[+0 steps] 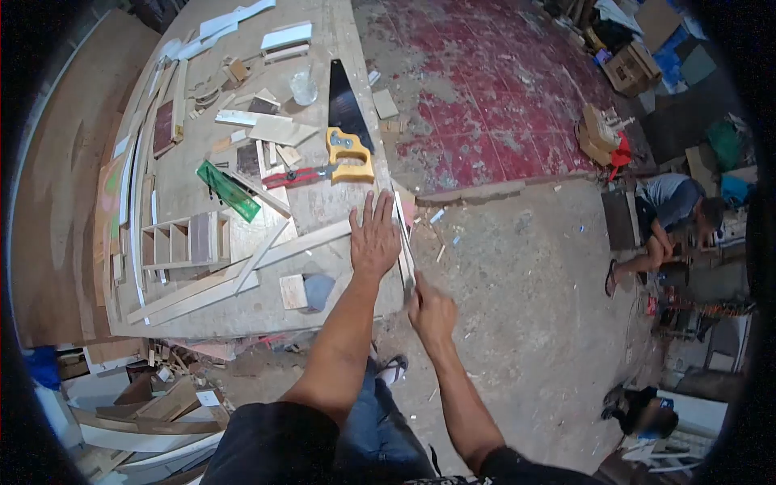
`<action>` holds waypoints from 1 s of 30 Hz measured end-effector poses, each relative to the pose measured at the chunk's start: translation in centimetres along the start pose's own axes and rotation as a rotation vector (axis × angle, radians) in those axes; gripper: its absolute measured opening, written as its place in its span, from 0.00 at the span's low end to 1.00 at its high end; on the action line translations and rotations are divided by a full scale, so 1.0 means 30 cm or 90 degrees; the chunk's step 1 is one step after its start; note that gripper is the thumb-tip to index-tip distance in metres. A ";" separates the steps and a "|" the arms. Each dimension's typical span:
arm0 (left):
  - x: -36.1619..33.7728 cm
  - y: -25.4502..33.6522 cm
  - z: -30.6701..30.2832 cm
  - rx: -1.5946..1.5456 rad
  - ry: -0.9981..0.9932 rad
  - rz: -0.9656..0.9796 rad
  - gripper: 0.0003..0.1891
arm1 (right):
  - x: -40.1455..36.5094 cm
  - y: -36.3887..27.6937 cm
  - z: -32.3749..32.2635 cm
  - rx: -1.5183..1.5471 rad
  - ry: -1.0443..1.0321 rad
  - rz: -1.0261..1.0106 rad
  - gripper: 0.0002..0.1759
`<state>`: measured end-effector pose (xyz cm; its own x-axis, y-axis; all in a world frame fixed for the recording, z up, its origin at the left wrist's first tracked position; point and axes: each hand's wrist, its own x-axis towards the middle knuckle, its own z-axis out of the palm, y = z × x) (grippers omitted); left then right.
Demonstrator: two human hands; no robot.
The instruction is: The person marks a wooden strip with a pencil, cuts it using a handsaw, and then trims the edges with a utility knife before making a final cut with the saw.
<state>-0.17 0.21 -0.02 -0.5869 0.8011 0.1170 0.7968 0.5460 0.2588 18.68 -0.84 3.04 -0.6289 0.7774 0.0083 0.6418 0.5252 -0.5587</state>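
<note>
My left hand [374,242] lies palm down at the table [323,48] edge, fingers slightly spread and reaching forward, probably to steady the wood there. A long slat [319,238] runs in from the left and its end meets that hand. Beside it, a narrow strip [405,242] lies lengthwise along the edge, just right of my left fingers, its near end at my right hand [434,315]. Those right fingers are curled, with the index finger toward the strip; blur keeps me from telling whether they pinch it or something else. Working at the edge likely leaves my right arm room over the floor. The saw [346,117] lies flat beyond my left fingertips, its handle toward me, beside the red-handled tool [295,177]. A block [293,293] sits left of my left forearm.
</note>
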 end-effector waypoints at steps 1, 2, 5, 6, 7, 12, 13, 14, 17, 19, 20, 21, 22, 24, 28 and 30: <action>0.002 0.002 -0.002 -0.003 0.008 0.001 0.32 | 0.092 -0.004 0.047 -0.013 0.002 -0.024 0.21; 0.015 0.006 -0.005 -0.003 0.014 0.004 0.32 | 0.175 -0.002 0.075 -0.027 0.006 -0.056 0.22; 0.004 -0.008 0.019 0.029 0.008 0.007 0.31 | 0.254 -0.009 0.112 0.002 0.092 -0.111 0.21; -0.006 -0.010 0.012 0.029 0.000 0.009 0.31 | 0.182 -0.011 0.100 0.004 0.089 -0.104 0.21; -0.001 0.000 -0.006 0.025 -0.014 0.003 0.32 | 0.072 -0.009 0.060 0.006 0.063 -0.053 0.20; 0.006 -0.003 0.012 0.022 0.012 0.005 0.32 | 0.037 0.026 0.054 0.017 0.034 -0.018 0.19; 0.008 -0.003 0.010 0.023 0.005 0.006 0.32 | 0.155 0.009 0.081 0.014 0.054 -0.046 0.18; -0.012 0.005 0.013 0.023 0.003 0.001 0.32 | 0.210 -0.001 0.095 0.011 0.065 -0.071 0.18; 0.006 -0.003 0.003 0.018 -0.002 0.000 0.31 | 0.124 -0.001 0.087 -0.013 0.069 -0.058 0.17; 0.005 0.000 0.005 0.000 -0.004 -0.002 0.32 | -0.030 0.038 0.075 0.052 0.089 -0.038 0.16; 0.011 -0.001 0.006 -0.012 -0.003 -0.010 0.32 | -0.006 0.050 0.083 0.049 0.088 -0.046 0.16; 0.006 -0.003 0.007 -0.013 -0.006 -0.015 0.32 | 0.006 0.057 0.092 0.010 0.073 -0.050 0.19; -0.004 -0.005 0.009 0.003 -0.015 -0.010 0.32 | 0.016 0.042 0.089 -0.025 0.060 -0.045 0.21; 0.003 0.002 0.009 0.019 -0.013 -0.006 0.32 | 0.167 0.006 0.091 -0.038 0.039 -0.043 0.22; 0.002 -0.003 0.004 0.031 -0.036 -0.010 0.32 | 0.126 -0.057 0.040 -0.050 0.046 -0.055 0.21; 0.007 -0.008 0.022 0.009 0.001 -0.005 0.33 | -0.009 -0.127 -0.097 -0.015 -0.008 0.039 0.20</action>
<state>-0.39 0.42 -0.69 -0.5929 0.7967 0.1171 0.7945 0.5550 0.2466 17.67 -2.04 7.58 -0.5937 0.8039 -0.0361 0.6894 0.4851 -0.5380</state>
